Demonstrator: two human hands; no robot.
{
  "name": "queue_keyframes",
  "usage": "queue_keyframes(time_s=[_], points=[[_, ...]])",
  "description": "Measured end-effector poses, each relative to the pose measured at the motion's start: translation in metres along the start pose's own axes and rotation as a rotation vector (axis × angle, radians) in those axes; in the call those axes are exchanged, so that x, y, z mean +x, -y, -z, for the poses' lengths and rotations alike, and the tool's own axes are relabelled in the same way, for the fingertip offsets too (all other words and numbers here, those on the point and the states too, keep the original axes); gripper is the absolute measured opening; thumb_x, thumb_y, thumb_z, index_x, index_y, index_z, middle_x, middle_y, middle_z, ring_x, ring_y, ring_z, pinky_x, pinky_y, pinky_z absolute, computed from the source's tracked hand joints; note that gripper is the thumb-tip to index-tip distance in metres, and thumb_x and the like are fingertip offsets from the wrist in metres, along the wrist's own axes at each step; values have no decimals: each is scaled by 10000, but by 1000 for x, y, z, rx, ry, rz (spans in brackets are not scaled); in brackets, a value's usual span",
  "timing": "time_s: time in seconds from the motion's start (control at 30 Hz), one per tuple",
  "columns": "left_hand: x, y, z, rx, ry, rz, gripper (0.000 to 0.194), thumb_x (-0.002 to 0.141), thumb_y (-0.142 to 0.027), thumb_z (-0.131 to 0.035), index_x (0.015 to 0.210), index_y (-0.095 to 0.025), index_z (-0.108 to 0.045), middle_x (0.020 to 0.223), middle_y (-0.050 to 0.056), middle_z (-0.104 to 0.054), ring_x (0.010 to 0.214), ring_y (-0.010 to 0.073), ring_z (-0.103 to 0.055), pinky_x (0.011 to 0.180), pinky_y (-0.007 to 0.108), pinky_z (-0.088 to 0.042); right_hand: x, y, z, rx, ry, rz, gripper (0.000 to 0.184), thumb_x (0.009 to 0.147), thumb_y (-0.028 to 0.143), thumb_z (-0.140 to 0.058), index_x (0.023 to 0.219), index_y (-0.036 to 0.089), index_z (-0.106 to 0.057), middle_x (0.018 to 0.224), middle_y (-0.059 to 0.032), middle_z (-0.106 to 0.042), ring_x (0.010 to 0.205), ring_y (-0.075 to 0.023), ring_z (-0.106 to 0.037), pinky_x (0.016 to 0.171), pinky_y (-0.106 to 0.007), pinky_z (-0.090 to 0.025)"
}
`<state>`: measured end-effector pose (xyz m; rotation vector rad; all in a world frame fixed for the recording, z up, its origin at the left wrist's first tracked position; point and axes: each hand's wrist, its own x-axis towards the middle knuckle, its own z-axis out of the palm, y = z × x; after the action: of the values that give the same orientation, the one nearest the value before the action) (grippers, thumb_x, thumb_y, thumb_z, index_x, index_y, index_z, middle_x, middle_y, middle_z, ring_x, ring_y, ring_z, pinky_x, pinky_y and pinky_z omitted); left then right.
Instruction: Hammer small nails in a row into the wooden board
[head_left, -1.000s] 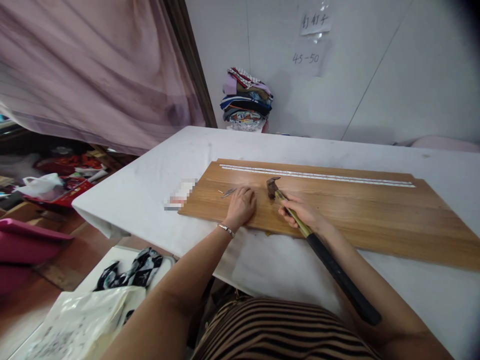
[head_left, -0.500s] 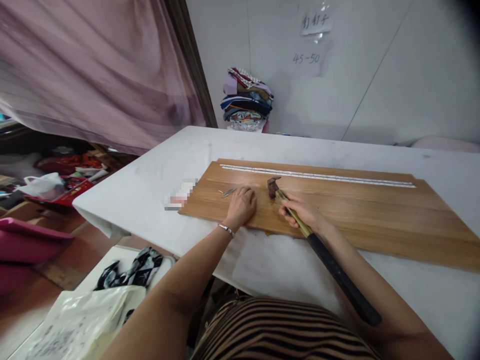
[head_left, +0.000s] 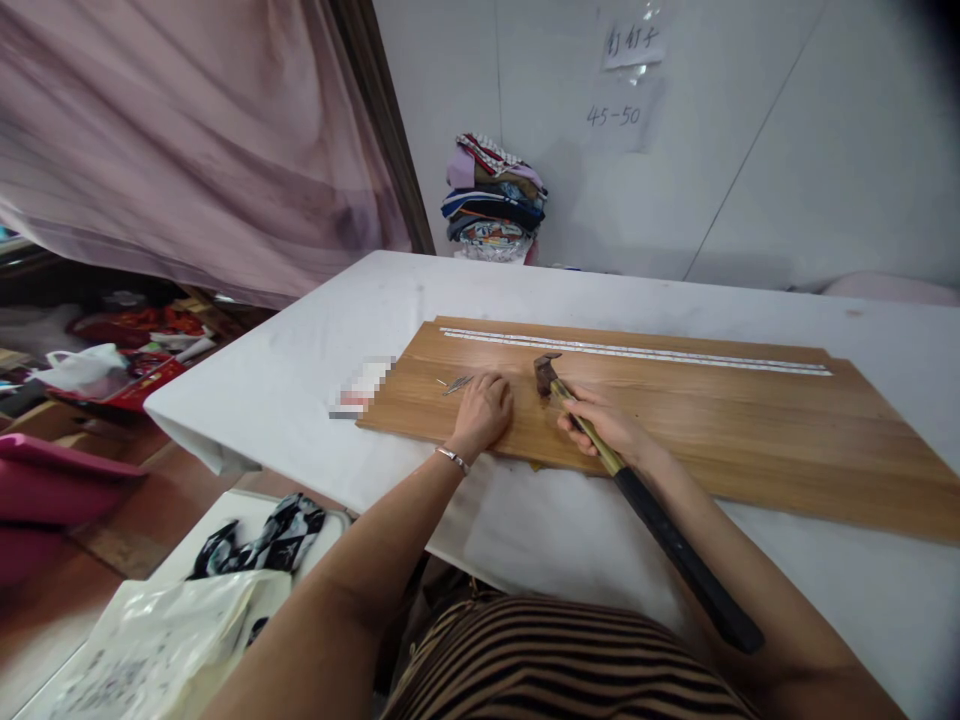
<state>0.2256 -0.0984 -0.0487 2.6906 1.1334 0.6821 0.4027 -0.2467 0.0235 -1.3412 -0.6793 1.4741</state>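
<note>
A long wooden board point(head_left: 750, 425) lies on a white table point(head_left: 315, 350). My right hand point(head_left: 607, 425) grips a hammer point(head_left: 645, 510) high on its shaft; its claw head rests on the board near a pale strip point(head_left: 637, 353) along the far edge. My left hand point(head_left: 482, 412) rests on the board with fingers curled, knuckles up; what it holds, if anything, is hidden. A few loose nails point(head_left: 455, 384) lie just left of that hand. A bracelet circles my left wrist.
Folded clothes point(head_left: 495, 200) are stacked against the wall behind the table. A pink curtain point(head_left: 187, 150) hangs at left. On the floor at left lie bags, a red tray point(head_left: 142, 385) and a white plastic bag point(head_left: 150, 650). A small blurred object point(head_left: 364, 388) sits left of the board.
</note>
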Motion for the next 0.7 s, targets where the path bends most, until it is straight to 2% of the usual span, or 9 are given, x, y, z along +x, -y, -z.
queue_keyframes(time_s=[0.7], points=[[0,0,-1,2,5,5,200,1003,-201,-559,1065,-193,-750,1230,131,-734,1191,291,-645,1112,455,-499,3,-3,3,-9,0,10,464,959,283,-582,1420,249,-547,657,57,-591,382,-71,-418,339,-141,-300]])
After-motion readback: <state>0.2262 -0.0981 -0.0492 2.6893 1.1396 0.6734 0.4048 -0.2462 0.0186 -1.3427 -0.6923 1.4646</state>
